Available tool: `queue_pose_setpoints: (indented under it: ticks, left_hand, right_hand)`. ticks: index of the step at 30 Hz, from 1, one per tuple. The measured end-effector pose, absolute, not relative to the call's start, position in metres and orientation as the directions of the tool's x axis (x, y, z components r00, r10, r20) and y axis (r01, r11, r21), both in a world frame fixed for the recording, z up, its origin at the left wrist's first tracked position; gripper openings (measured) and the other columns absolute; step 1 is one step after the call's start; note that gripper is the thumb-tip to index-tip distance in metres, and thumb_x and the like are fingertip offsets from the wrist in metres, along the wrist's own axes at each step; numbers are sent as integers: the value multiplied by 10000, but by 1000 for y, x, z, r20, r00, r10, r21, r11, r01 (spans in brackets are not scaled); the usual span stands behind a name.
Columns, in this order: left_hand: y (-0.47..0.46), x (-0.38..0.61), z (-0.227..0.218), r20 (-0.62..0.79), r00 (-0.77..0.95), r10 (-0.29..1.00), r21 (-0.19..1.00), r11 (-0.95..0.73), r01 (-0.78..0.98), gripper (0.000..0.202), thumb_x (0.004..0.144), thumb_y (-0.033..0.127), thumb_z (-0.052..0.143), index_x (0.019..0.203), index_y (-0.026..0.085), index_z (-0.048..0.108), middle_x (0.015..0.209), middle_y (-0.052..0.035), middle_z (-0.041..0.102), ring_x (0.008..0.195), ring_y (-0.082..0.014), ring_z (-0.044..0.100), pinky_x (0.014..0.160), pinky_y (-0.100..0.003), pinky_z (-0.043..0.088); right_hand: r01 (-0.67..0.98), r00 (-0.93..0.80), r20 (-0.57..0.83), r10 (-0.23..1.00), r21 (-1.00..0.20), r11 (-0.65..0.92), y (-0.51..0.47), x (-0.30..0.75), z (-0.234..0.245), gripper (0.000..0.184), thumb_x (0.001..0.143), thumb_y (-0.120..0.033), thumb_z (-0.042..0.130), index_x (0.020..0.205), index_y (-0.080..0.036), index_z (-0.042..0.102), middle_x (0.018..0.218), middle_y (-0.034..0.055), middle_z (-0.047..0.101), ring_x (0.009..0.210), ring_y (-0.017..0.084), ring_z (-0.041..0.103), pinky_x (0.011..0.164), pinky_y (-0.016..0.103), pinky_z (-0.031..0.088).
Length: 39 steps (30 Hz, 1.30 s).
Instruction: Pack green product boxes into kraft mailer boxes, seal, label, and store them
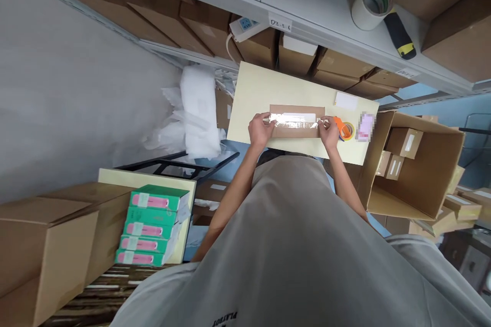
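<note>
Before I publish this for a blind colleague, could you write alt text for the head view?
A person's left hand and right hand touch opposite ends of a small brown carton with a shiny clear strip across it, on a pale yellow table. An orange tape dispenser lies beside the right hand; farther right, a large open cardboard box holds smaller boxes.

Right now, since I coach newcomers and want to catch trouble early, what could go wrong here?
The clear tape strip might crease between the left hand and the right hand: its shine looks uneven across the cardboard box. The right hand could also knock the orange tape dispenser close beside it.
</note>
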State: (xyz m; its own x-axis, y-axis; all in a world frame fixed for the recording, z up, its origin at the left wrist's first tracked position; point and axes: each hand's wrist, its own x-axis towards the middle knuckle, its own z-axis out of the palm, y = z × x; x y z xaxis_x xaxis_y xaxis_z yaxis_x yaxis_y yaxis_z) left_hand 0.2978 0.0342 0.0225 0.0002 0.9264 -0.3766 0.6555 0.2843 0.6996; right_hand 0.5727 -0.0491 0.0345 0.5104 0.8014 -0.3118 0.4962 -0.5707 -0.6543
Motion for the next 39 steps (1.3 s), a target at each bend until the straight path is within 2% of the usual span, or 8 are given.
queue_pose_setpoints:
  ticks: [9, 13, 17, 21, 25, 32, 36, 39]
  left_hand:
    - [38, 290, 18, -379, -15, 925, 690, 293, 662, 322, 988, 188, 784, 1308, 219, 801, 1392, -113, 823, 1094, -276, 849, 1079, -426, 666]
    - [36, 290, 15, -379, -17, 925, 703, 300, 645, 477, 970, 179, 765, 1445, 207, 725, 1443, -141, 794, 1168, -281, 826, 1090, -431, 672]
    - [32, 294, 19, -190, 42, 981, 739, 115, 663, 551, 967, 176, 722, 1517, 206, 694, 1546, -182, 718, 1486, -337, 671, 1273, -498, 576]
    - [25, 301, 25, -86, 131, 988, 751, -23, 660, 396, 1015, 191, 660, 1393, 233, 770, 1478, -155, 763, 1532, -360, 619, 1381, -558, 452]
    - [15, 308, 28, -79, 169, 982, 738, -56, 672, 328, 1043, 187, 620, 1301, 250, 813, 1402, -137, 805, 1500, -364, 636, 1361, -578, 452]
    - [9, 314, 27, -130, 226, 965, 694, -74, 716, 297, 1035, 167, 653, 1247, 270, 835, 1432, -141, 786, 1455, -381, 631, 1280, -599, 478]
    - [12, 320, 25, -135, 268, 954, 661, -115, 742, 308, 1045, 154, 648, 1257, 258, 845, 1437, -161, 765, 1414, -398, 636, 1236, -611, 494]
    - [14, 324, 23, -140, 301, 943, 641, -145, 754, 352, 1047, 115, 612, 1273, 242, 850, 1425, -164, 772, 1387, -398, 651, 1214, -612, 510]
  right_hand:
    - [456, 481, -363, 798, -674, -581, -67, 560, 25, 313, 1079, -526, 578, 1248, -287, 691, 1251, 114, 858, 1107, 299, 835, 998, 420, 625]
    - [467, 497, -299, 815, -699, -542, -83, 597, 10, 426, 1115, -480, 485, 1389, -223, 684, 1331, 174, 837, 1161, 285, 813, 1066, 437, 631]
    - [641, 611, -273, 743, -379, -667, -99, 641, -12, 451, 1071, -315, 513, 1448, -122, 668, 1481, 278, 742, 1342, 366, 733, 1179, 548, 582]
    - [690, 627, -331, 706, -186, -700, -98, 656, -42, 622, 1013, -185, 558, 1617, -40, 513, 1505, 318, 718, 1393, 397, 695, 1271, 595, 507]
    - [678, 638, -333, 694, -184, -712, -93, 652, -62, 664, 1017, -126, 488, 1666, -15, 402, 1509, 329, 705, 1380, 381, 692, 1243, 591, 528]
    - [629, 667, -337, 665, -224, -745, -87, 650, -62, 540, 1012, -144, 476, 1536, -15, 501, 1477, 372, 681, 1424, 423, 662, 1286, 648, 466]
    - [650, 614, -311, 725, -321, -689, -82, 651, -40, 552, 1091, -280, 464, 1582, -30, 469, 1444, 356, 693, 1321, 424, 706, 1199, 656, 548]
    - [670, 521, -253, 816, -471, -574, -78, 642, -4, 606, 1183, -493, 378, 1629, -90, 452, 1368, 291, 720, 1237, 401, 746, 1101, 601, 618]
